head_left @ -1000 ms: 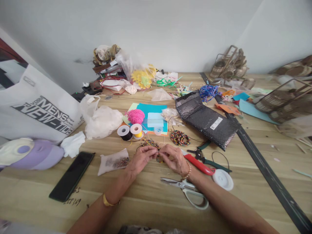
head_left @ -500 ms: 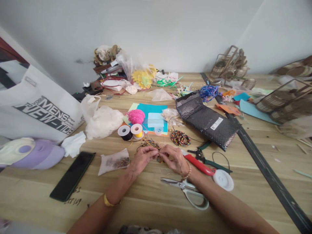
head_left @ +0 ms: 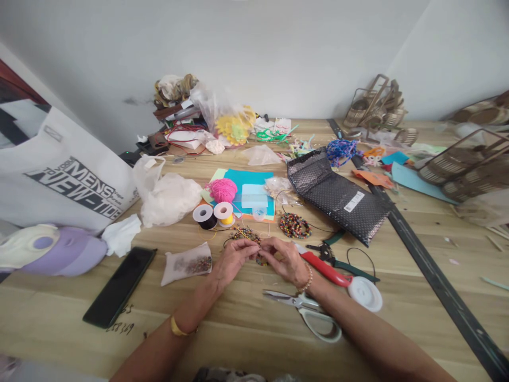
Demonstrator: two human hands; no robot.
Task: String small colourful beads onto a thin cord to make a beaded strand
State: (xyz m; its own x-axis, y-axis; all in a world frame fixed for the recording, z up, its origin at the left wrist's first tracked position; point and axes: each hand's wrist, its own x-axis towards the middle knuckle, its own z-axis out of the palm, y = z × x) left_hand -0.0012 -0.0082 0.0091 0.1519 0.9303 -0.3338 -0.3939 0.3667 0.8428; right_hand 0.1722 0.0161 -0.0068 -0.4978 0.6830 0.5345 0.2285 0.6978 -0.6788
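My left hand (head_left: 235, 260) and my right hand (head_left: 284, 259) meet fingertip to fingertip at the middle of the table, each in a pinch. What lies between the fingertips is too small to make out. Just behind them is a pile of multicoloured beads (head_left: 243, 233), partly hidden by my fingers. A coil of strung beads (head_left: 295, 226) rests behind my right hand. To the left of my left hand lies a small pouch of beads (head_left: 186, 264). Scissors (head_left: 304, 307) with pale handles are in front of my right hand. Black (head_left: 204, 216) and yellow (head_left: 224, 214) thread spools stand behind the pile.
A phone (head_left: 120, 286) and a white plastic bag (head_left: 170, 199) are at the left. Pink yarn (head_left: 222, 190) sits on blue sheets (head_left: 248, 178). A black bubble mailer (head_left: 340, 196), red-handled tool (head_left: 326, 269) and white lid (head_left: 365, 294) are at the right.
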